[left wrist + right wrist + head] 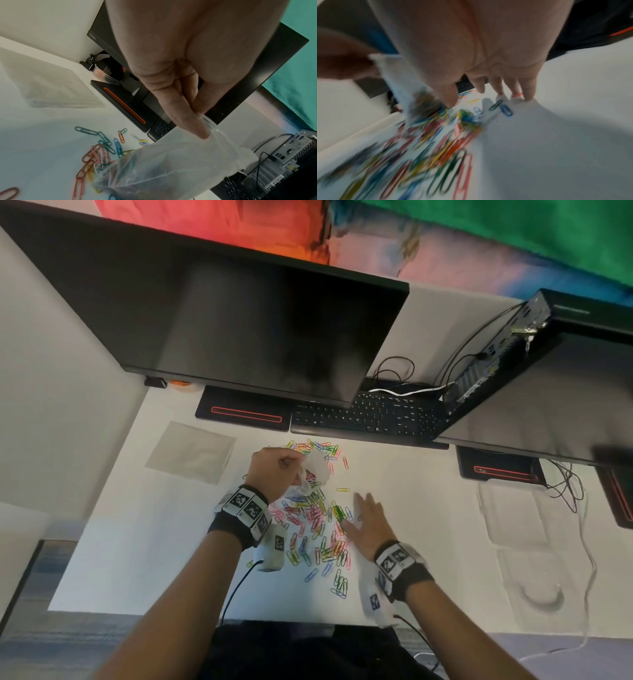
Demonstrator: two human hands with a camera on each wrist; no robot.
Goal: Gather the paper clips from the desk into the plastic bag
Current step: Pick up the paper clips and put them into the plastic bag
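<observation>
Nearest the front edge of the white surface [144, 559], the right hand [368, 522] lies flat with fingers straight and spread, at the right rim of the scattered multicoloured wire paper clips [317, 529]. Farther in, the left hand [274, 470] pinches the crumpled clear plastic bag [317, 470] above the clips' far side. Beyond sits a black keyboard [370, 416].

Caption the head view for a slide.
Left hand pinches the bag over scattered clips; right hand open beside them.
</observation>
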